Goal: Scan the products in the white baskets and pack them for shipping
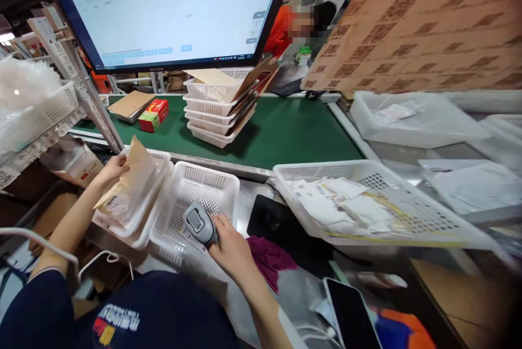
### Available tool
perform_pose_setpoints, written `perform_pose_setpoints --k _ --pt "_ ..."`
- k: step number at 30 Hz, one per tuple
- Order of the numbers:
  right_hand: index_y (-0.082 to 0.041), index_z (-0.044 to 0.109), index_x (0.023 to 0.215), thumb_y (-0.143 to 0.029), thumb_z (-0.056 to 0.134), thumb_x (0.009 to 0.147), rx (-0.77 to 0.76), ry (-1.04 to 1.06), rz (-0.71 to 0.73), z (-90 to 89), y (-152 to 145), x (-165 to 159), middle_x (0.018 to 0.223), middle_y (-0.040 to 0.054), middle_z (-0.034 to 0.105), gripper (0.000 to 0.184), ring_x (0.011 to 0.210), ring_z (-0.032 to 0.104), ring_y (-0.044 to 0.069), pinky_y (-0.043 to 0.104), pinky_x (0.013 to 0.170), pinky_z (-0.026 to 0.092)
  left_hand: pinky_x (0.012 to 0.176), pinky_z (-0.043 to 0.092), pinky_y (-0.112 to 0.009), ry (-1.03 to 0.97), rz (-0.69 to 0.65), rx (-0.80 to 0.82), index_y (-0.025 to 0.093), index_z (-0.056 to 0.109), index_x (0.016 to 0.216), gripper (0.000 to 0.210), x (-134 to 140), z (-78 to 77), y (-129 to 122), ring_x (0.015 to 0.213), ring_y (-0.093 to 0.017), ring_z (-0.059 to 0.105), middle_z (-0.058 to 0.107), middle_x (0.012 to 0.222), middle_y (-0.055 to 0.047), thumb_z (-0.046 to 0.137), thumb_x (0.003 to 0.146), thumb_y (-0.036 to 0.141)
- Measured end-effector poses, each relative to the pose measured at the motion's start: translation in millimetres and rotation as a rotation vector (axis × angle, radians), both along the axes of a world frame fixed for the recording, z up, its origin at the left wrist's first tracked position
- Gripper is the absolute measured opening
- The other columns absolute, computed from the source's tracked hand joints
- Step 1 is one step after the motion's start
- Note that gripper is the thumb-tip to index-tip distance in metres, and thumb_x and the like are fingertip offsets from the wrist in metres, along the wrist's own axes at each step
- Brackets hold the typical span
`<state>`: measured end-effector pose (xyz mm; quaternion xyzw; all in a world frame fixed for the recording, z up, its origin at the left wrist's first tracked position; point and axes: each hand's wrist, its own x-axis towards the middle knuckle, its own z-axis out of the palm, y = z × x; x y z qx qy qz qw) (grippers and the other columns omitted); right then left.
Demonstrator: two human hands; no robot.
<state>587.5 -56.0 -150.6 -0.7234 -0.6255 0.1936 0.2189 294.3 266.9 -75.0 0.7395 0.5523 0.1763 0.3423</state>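
Observation:
In my right hand (230,245) is a grey handheld barcode scanner (199,222), held over a white perforated basket (233,186). A small printed label lies in that basket, partly hidden under the scanner. My left hand (115,168) is closed at the edge of a tan paper envelope (141,161), which stands tilted up from a basket (163,157) on the left. Other packets in clear plastic (118,207) lie in the same basket. That basket sits on top of another one.
Stacked white baskets (212,107) with envelopes, a red-green box (154,115) and a cardboard piece (132,104) rest on the green belt (293,131). A monitor (171,12) hangs above. A basket of paper slips (293,169), purple cloth (271,259) and phone (350,313) are rightward. A person (281,31) is beyond.

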Motion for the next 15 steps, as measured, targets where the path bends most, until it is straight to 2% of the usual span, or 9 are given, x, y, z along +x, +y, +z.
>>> perform_pose_setpoints --k 2,4,6,8,11,15 --pt "-0.016 0.072 0.132 0.0 0.061 0.087 0.045 0.1 0.097 30.9 8.9 -2.0 0.124 0.0117 0.068 0.049 0.107 0.072 0.029 0.033 0.082 0.047 0.063 0.048 -0.028 -0.243 0.023 0.016 0.017 0.064 0.094 0.047 0.3 23.1 -6.5 0.07 -0.021 0.065 0.071 0.083 -0.005 0.074 0.058 0.046" --pt "-0.018 0.073 0.133 -0.003 0.063 0.088 0.111 0.149 0.204 60.2 15.6 -11.2 0.119 0.0103 0.067 0.048 0.103 0.07 0.028 0.033 0.08 0.045 0.065 0.049 -0.029 -0.36 0.033 0.068 0.017 0.065 0.095 0.051 10.8 47.0 -15.2 0.072 -0.02 0.065 0.072 0.084 -0.005 0.078 0.056 0.048" --pt "-0.02 0.071 0.145 -0.006 0.063 0.088 0.168 0.144 0.298 84.6 19.1 -24.7 0.119 0.0098 0.067 0.059 0.098 0.068 0.027 0.034 0.078 0.044 0.065 0.048 -0.028 -0.419 0.024 0.127 0.017 0.065 0.094 0.049 27.9 68.4 -23.7 0.074 -0.02 0.065 0.072 0.085 -0.005 0.079 0.056 0.045" --pt "-0.02 0.067 0.154 -0.006 0.062 0.084 0.192 0.103 0.375 101.4 18.5 -37.0 0.12 0.0099 0.067 0.071 0.094 0.068 0.027 0.035 0.077 0.044 0.065 0.047 -0.027 -0.433 -0.012 0.179 0.018 0.063 0.092 0.047 46.7 85.0 -31.9 0.075 -0.02 0.065 0.072 0.084 -0.005 0.078 0.057 0.045" --pt "-0.018 0.063 0.159 -0.009 0.062 0.083 0.216 0.059 0.423 109.8 9.6 -43.7 0.122 0.0115 0.067 0.077 0.095 0.069 0.028 0.037 0.076 0.047 0.068 0.049 -0.027 -0.5 -0.088 0.218 0.019 0.06 0.089 0.046 71.6 100.2 -46.2 0.076 -0.018 0.064 0.071 0.084 -0.004 0.079 0.057 0.045" --pt "-0.014 0.06 0.157 -0.008 0.059 0.088 0.359 0.151 0.401 104.8 -17.9 -32.0 0.124 0.0136 0.066 0.07 0.101 0.07 0.028 0.036 0.08 0.053 0.066 0.047 -0.025 -0.617 -0.166 0.142 0.02 0.057 0.092 0.051 100.5 108.5 -68.7 0.072 -0.015 0.06 0.068 0.084 -0.002 0.084 0.057 0.046"
